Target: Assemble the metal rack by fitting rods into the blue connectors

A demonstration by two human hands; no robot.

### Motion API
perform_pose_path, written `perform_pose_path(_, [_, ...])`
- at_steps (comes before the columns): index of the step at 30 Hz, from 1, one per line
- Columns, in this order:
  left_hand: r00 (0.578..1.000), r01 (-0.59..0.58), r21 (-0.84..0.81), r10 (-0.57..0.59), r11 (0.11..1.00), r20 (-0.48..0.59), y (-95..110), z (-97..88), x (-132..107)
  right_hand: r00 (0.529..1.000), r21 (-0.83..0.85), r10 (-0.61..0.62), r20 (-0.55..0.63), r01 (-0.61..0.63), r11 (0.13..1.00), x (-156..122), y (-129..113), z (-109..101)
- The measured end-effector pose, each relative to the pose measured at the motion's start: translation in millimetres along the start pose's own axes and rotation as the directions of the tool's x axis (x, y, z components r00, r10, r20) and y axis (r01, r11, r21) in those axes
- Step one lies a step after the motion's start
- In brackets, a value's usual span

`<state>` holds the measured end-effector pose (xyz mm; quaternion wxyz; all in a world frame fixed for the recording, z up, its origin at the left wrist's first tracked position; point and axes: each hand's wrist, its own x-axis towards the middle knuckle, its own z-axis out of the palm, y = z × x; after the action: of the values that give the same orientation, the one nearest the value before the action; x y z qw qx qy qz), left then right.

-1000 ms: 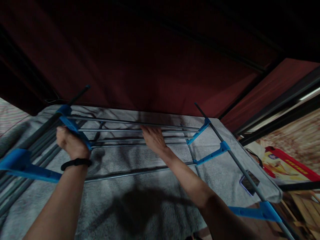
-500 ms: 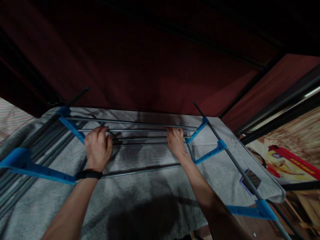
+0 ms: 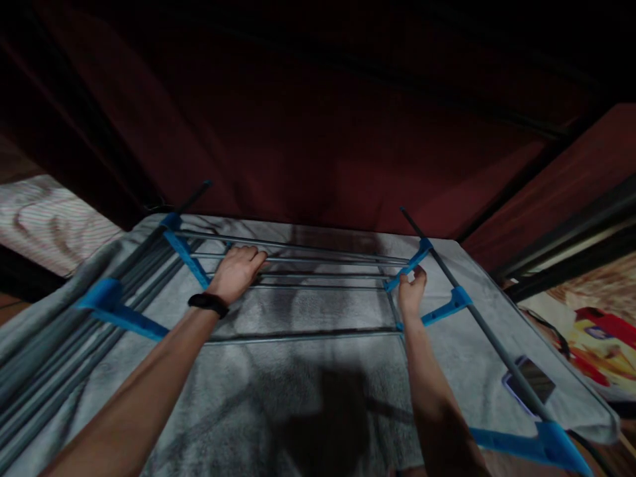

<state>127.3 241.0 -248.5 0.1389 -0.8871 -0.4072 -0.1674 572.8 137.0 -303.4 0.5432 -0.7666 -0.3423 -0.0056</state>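
A partly built rack of grey metal tubes and blue plastic brackets lies on a grey blanket. My left hand [image 3: 238, 270], with a black band at its wrist, has its fingers curled over the thin crossbars [image 3: 318, 260] near their left end. On the right, my right hand [image 3: 413, 291] is closed around the far blue bracket [image 3: 424, 248], where the crossbars end; the fingertips are partly hidden. A second blue bracket [image 3: 450, 306] sits nearer on the same right-hand pole [image 3: 494, 341]. The left side has matching blue brackets [image 3: 185, 255].
Several loose grey tubes [image 3: 82, 358] lie along the left. A phone [image 3: 534, 381] rests under the right pole on the blanket [image 3: 298, 391]. A dark red panel [image 3: 318, 165] stands behind. A red and yellow package [image 3: 603, 344] is at far right.
My right hand has moved right, from the crossbars to the blue bracket at their end. My left hand stays on the crossbars, turned more to the right. The view has shifted slightly left.
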Motion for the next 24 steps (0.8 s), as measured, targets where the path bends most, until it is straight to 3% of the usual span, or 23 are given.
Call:
perform_pose_path(2, [1.0, -0.002, 0.015, 0.002, 1.0, 0.001, 3.5, -2.6, 0.1, 0.997, 0.003, 0.012, 0.07, -0.012, 1.0, 14.4, -0.4, 6.5])
perform_pose_path(6, [1.0, -0.011, 0.043, 0.011, 0.999, 0.01, 5.2, -3.7, 2.3, 0.998, -0.104, 0.037, 0.046, -0.032, 0.994, 28.9, 2.9, 14.8])
perform_pose_path(11, [0.998, 0.064, -0.01, -0.063, 0.998, 0.026, 6.0, -2.8, 5.7, 0.999, -0.186, 0.009, 0.045, 0.0, 0.983, 31.7, 10.0, 13.8])
perform_pose_path(24, [0.952, 0.18, -0.06, -0.158, 0.982, 0.262, 6.7, -28.3, 22.5, 1.0, -0.203, -0.013, -0.007, 0.012, 0.979, 28.1, 6.9, 15.7])
